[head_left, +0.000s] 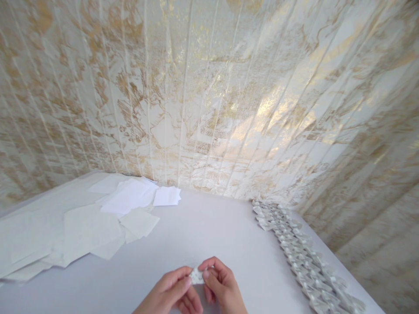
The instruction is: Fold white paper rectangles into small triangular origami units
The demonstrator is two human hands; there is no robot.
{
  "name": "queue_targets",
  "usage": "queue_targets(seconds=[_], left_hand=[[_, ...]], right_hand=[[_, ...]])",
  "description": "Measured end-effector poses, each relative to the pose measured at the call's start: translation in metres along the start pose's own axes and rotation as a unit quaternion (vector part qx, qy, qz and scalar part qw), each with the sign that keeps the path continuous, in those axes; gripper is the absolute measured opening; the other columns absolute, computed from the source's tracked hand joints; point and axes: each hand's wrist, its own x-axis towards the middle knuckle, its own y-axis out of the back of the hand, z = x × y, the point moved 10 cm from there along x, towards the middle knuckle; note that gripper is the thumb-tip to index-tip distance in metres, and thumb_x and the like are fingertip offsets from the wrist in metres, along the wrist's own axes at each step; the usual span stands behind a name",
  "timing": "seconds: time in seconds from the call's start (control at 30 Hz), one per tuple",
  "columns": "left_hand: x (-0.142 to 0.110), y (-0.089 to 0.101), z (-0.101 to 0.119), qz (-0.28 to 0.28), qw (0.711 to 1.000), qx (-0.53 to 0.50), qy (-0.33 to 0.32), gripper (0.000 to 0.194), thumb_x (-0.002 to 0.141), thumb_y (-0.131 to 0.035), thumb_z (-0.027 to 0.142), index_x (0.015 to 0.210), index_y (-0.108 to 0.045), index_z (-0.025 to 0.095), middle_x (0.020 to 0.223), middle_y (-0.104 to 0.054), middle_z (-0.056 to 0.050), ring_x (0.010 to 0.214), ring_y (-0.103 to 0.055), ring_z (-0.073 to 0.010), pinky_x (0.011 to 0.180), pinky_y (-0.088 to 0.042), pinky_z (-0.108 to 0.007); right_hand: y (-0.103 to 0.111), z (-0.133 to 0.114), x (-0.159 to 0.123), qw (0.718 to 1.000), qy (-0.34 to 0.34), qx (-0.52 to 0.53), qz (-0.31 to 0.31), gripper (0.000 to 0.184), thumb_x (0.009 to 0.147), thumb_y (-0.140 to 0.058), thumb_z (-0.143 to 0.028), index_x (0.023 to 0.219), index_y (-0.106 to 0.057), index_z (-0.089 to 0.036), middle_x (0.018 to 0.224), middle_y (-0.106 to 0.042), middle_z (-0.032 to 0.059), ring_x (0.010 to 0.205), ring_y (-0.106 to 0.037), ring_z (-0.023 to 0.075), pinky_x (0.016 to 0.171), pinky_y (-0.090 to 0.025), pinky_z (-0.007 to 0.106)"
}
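Between my two hands, near the bottom of the view, is a small folded piece of paper (pixel 197 276), white with dark specks. My left hand (pixel 175 290) pinches its left end between thumb and forefinger. On the other end, the thumb and fingers of my right hand (pixel 221 283) are closed. The fingertips cover both ends of the piece, so only its middle shows. It is held just above the white table (pixel 209 226).
Loose white paper sheets (pixel 91 224) spread in an overlapping pile on the left. A small stack of white paper squares (pixel 166 196) lies at its right end. Rows of folded grey-white paper pieces (pixel 304 257) run along the right edge. A gold-patterned curtain (pixel 196 96) hangs behind the table.
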Motion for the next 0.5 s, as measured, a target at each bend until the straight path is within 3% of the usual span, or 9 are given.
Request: queue_targets(seconds=[0.13,0.23,0.37,0.5], left_hand=[[-0.005,0.001,0.029,0.03,0.99,0.098,-0.094,0.057,0.079,-0.07,0.062,0.112,-0.057,0.017,0.079,-0.07,-0.005,0.075,-0.065,-0.0206,0.072,-0.046,-0.032],[-0.01,0.004,0.041,0.062,0.982,0.131,-0.121,0.057,0.078,-0.071,0.062,0.115,-0.057,0.022,0.088,-0.07,-0.004,0.088,-0.065,-0.0237,0.082,-0.045,-0.033],[-0.013,0.013,0.046,0.108,0.969,0.171,-0.142,0.054,0.075,-0.077,0.055,0.115,-0.058,0.024,0.103,-0.068,-0.006,0.102,-0.061,-0.0268,0.089,-0.043,-0.032],[-0.013,0.021,0.042,0.121,0.962,0.2,-0.14,0.039,0.084,-0.068,0.051,0.109,-0.06,0.022,0.1,-0.068,-0.006,0.099,-0.062,-0.0258,0.089,-0.044,-0.031]], right_hand=[[0.004,-0.009,0.0,0.999,0.028,0.005,0.02,0.049,0.08,-0.066,-0.064,0.088,-0.062,-0.016,0.045,-0.046,-0.008,0.04,-0.037,0.008,0.046,-0.031,0.021],[0.002,-0.008,-0.002,0.999,0.014,0.025,0.019,0.047,0.081,-0.067,-0.063,0.089,-0.061,-0.017,0.05,-0.051,-0.006,0.045,-0.044,0.01,0.052,-0.035,0.023],[0.002,-0.004,-0.003,0.996,0.001,0.081,0.044,0.047,0.079,-0.07,-0.062,0.09,-0.061,-0.017,0.057,-0.058,-0.0029,0.05,-0.049,0.0118,0.057,-0.037,0.025],[-0.009,-0.003,-0.003,0.997,0.024,0.071,0.002,0.045,0.079,-0.072,-0.058,0.093,-0.061,-0.017,0.067,-0.062,-0.0005,0.055,-0.05,0.0118,0.058,-0.037,0.025]])
